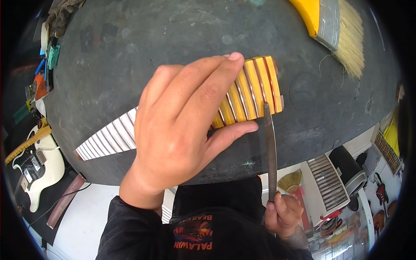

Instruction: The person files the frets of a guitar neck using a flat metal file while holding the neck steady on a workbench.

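A guitar fretboard lies across the dark bench, its metal frets running crosswise. Yellow strips point(242, 93) cover the wood between frets on its right part, and white strips point(113, 138) on its narrower left part. My left hand point(173, 115) is closed over its middle, fingertips along the far edge and thumb along the near edge, hiding that stretch. In my right hand point(284, 215), low at the bench's near side, is the lower end of a slim metal file point(271, 151). The file's tip touches the near edge of the yellow part, close to the right end.
At the far right of the bench point(173, 30) lies a wide brush point(331, 28) with a yellow handle. Assorted tools point(50, 60) line the left edge. A white guitar body point(47, 167) stands at lower left. A white box of metal rods point(325, 182) and a straw brush point(290, 181) are at lower right.
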Tool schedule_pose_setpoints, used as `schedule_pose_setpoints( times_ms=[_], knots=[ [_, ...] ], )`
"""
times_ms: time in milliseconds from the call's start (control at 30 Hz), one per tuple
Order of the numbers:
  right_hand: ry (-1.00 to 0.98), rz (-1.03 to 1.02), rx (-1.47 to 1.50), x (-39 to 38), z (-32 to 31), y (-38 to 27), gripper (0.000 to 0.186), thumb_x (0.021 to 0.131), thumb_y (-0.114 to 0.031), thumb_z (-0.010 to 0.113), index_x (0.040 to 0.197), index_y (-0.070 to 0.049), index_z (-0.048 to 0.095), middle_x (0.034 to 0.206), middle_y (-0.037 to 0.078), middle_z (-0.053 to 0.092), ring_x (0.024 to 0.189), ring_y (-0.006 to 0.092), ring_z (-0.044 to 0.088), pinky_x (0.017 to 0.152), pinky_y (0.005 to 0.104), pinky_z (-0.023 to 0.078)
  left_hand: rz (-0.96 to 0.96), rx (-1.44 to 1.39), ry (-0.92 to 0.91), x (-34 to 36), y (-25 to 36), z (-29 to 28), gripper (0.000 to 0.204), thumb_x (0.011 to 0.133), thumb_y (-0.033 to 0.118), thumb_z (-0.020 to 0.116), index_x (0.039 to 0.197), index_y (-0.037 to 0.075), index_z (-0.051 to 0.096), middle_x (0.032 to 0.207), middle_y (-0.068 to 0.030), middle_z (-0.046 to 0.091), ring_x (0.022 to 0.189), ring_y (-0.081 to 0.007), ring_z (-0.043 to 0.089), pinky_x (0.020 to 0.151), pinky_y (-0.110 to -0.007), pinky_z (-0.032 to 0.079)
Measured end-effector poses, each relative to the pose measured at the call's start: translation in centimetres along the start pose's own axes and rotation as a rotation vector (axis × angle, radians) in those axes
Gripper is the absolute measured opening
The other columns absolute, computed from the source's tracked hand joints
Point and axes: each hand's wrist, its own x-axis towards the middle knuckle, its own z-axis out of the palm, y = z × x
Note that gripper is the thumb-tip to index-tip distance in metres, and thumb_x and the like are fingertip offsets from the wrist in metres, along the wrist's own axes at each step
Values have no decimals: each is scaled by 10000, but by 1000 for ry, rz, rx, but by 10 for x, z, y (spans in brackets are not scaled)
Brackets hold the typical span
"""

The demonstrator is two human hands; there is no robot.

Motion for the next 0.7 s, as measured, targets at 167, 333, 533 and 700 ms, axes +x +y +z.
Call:
schedule_pose_setpoints(
  times_ms=[167, 333, 533, 700],
  knots=[
    [17, -40, -3, 59, 3, -17, 600, 779, 93, 706, 1368, -10, 658, 610, 36, 547, 463, 165, 549, 438, 294, 420, -5, -35, -1, -1, -1, -1, 811, 630, 401, 907, 1298, 0, 684, 1185, -128, 735, 955, -266, 678, 822, -343, 497],
    [69, -69, -47, 137, 19, -23, 498, 833, 121, 692, 1324, 38, 675, 647, 75, 620, 476, 155, 575, 479, 267, 463, -31, -39, -23, 0, 0, -3, 794, 638, 383, 907, 1297, 0, 682, 1190, -129, 734, 954, -267, 681, 812, -347, 495],
    [124, -26, 72, 125, 11, -17, 472, 846, 110, 682, 1314, 49, 678, 729, 124, 703, 532, 173, 635, 560, 249, 521, -53, -52, -42, -1, 0, -3, 797, 633, 378, 909, 1299, 5, 680, 1190, -127, 734, 959, -268, 684, 814, -349, 497],
    [80, -8, 113, 47, -3, 3, 504, 824, 63, 693, 1327, 34, 673, 658, 91, 633, 508, 183, 594, 516, 288, 493, -24, -37, -22, 0, -1, -3, 812, 616, 394, 911, 1293, 9, 682, 1194, -120, 736, 963, -270, 682, 828, -352, 500]
  ],
)
